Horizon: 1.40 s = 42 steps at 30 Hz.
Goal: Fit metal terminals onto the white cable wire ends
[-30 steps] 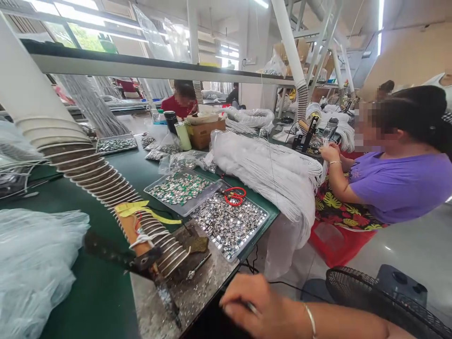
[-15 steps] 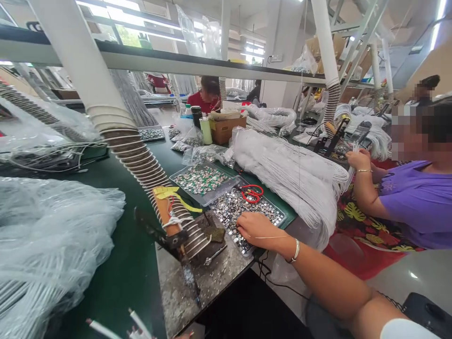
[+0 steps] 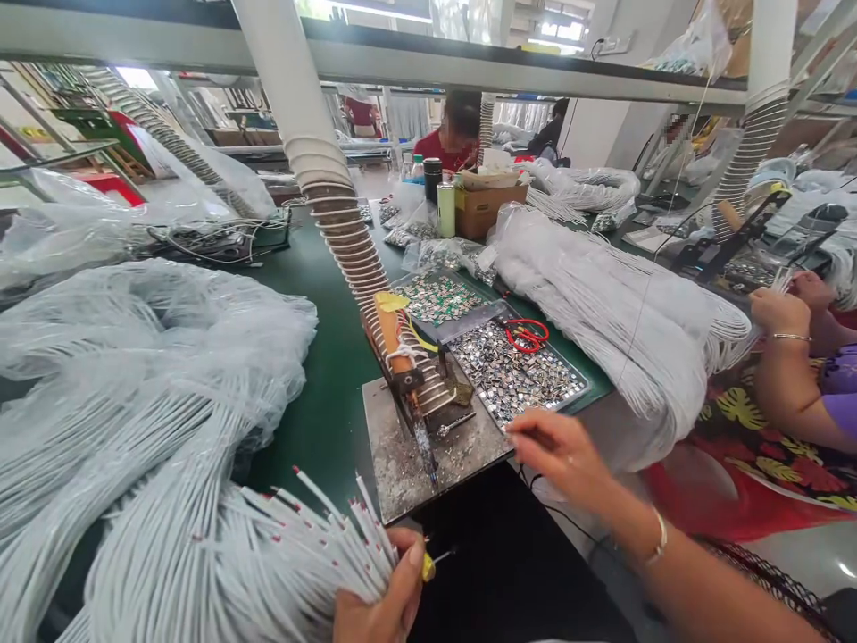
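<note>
My left hand [image 3: 381,594] is closed round the ends of a thick bundle of white cables [image 3: 220,554] at the bottom edge, thumb pinching one stripped wire tip. My right hand [image 3: 559,451] hovers at the near edge of a clear tray of small metal connectors [image 3: 519,371], fingers pinched together on something too small to make out. Between the hands lies a scorched metal plate [image 3: 415,446] with a soldering iron [image 3: 411,393] clamped over it under a ribbed extraction hose [image 3: 341,232].
A second tray of parts [image 3: 435,299], red scissors [image 3: 526,335] and a big heap of white cables [image 3: 616,304] lie on the green bench. A co-worker's arms [image 3: 790,348] work at right; another person sits at the far end. A cardboard box [image 3: 486,205] stands farther back.
The view swung left and down. My right hand drew back from the connector tray to its near edge. My left hand with the cable bundle came into view at the bottom.
</note>
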Motion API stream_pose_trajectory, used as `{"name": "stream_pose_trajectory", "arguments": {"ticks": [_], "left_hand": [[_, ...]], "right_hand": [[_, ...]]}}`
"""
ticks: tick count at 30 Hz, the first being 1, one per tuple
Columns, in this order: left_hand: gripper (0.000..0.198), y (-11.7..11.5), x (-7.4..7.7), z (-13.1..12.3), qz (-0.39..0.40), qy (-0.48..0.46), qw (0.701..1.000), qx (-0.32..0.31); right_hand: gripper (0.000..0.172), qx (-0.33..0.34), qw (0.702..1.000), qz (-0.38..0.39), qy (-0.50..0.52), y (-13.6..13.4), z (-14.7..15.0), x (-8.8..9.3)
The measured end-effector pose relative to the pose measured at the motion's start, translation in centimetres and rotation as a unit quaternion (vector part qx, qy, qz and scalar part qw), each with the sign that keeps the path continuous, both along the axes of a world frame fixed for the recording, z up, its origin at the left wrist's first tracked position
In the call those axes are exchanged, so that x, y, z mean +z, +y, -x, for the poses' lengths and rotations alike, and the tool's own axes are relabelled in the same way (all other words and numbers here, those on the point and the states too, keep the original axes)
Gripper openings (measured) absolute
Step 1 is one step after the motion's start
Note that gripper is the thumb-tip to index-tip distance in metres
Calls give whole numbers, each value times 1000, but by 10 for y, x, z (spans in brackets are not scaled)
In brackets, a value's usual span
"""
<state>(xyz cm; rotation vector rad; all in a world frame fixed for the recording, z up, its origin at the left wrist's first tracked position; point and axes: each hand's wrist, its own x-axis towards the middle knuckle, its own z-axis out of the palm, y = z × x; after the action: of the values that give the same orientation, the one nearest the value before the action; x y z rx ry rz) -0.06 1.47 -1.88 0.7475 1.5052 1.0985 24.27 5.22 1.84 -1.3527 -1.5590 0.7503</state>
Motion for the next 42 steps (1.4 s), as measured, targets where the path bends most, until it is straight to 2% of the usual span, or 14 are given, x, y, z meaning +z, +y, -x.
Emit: {"name": "stream_pose_trajectory", "arguments": {"ticks": [2,4,6,9,15,20,23,26,29,32,34,37,39,42], "left_hand": [[40,-3,-2,4,-24,4,999,-34],[36,-4,-3,8,-44,13,997,-63],[34,-5,-1,11,-62,14,993,-101],[34,-6,6,14,-64,38,986,-151],[32,-9,8,13,-66,47,985,-153],[23,-10,1,10,-90,46,989,-106],[24,-7,0,12,-85,67,984,-144],[24,-4,3,15,-95,101,975,-175],[21,-2,5,13,-120,109,976,-148],[19,-1,4,9,-138,92,981,-98],[19,0,2,6,-143,98,982,-79],[20,3,2,2,-143,120,980,-71],[23,6,5,-2,-142,132,979,-68],[24,11,11,-8,-136,135,979,-70]], "right_hand": [[10,46,992,58,101,-24,30,-12],[10,78,981,94,153,-38,57,-21],[9,91,975,95,181,-44,77,-26],[10,97,973,82,191,-45,89,-26],[11,106,967,119,200,-45,87,-25],[12,122,968,117,187,-44,81,-24],[11,121,973,103,165,-42,78,-24],[10,118,982,77,129,-41,76,-23],[11,137,988,12,64,-41,72,-23],[30,148,987,-56,33,-44,67,-23],[38,143,986,-61,56,-47,64,-23],[25,127,989,-61,55,-48,61,-20],[15,102,991,-89,27,-45,62,-17],[9,71,987,-143,12,-39,66,-14]]}}
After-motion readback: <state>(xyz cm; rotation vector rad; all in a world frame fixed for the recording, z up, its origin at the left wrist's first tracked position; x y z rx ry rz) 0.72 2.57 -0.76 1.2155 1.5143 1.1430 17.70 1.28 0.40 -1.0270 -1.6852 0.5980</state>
